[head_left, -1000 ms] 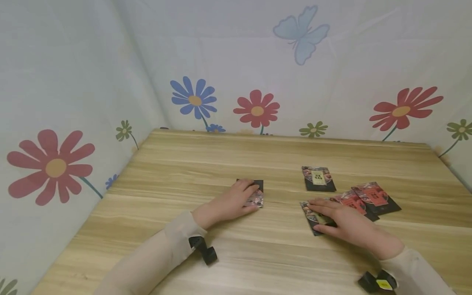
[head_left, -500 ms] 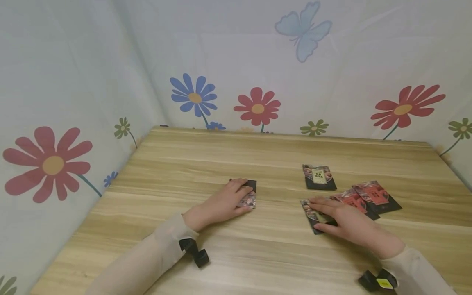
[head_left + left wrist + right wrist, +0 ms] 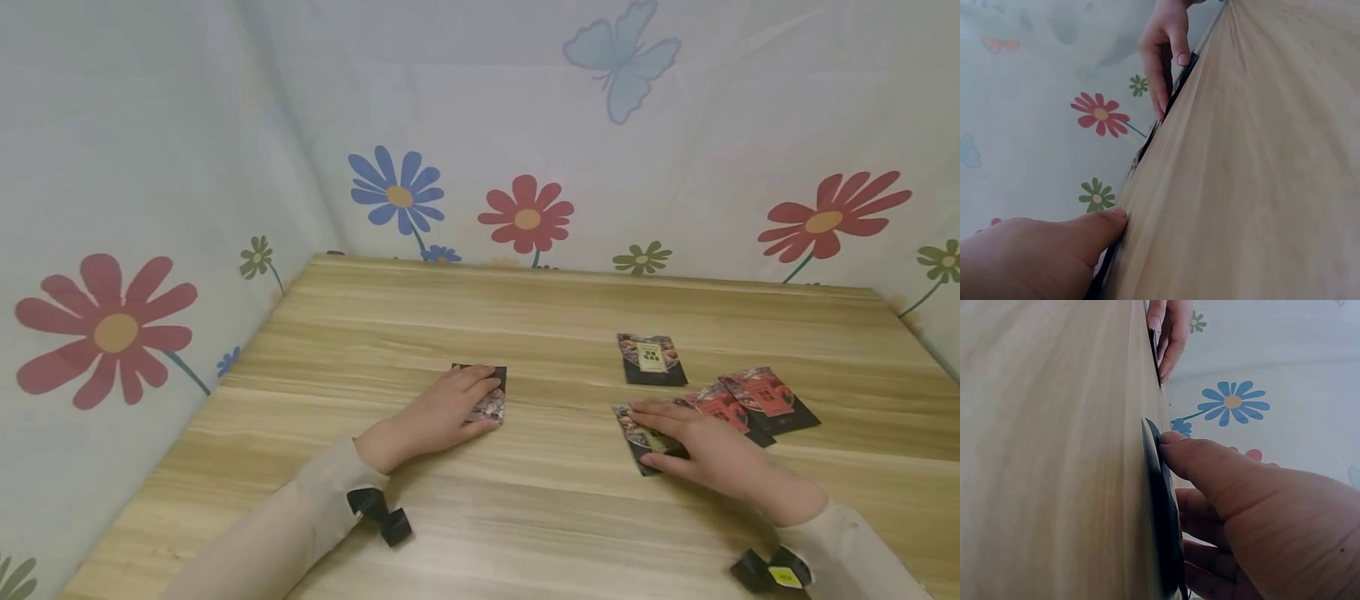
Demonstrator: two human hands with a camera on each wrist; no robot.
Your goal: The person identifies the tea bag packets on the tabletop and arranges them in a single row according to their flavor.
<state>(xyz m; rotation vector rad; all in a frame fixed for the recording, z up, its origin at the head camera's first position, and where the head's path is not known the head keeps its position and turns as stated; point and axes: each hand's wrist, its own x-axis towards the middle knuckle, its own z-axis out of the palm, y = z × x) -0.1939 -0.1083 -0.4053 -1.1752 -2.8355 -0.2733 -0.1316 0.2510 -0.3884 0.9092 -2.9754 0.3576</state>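
Resting with the left hand (image 3: 444, 408) on the left packet (image 3: 491, 407), with fingers nearly straight and not pinching, well to the left of the far yellow-label packet (image 3: 651, 358) and a little nearer the person, apparently with the mostly covered packet's long axis running front to back. Resting likewise with the right hand (image 3: 708, 450), with fingers extended and thumb set apart, on the near yellow-label packet (image 3: 632, 435), slanted on the person's side of that landmark and much closer to it than the left hand.

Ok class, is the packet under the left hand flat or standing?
Flat. The packet lies on the tabletop, a printed side up beneath the left hand.
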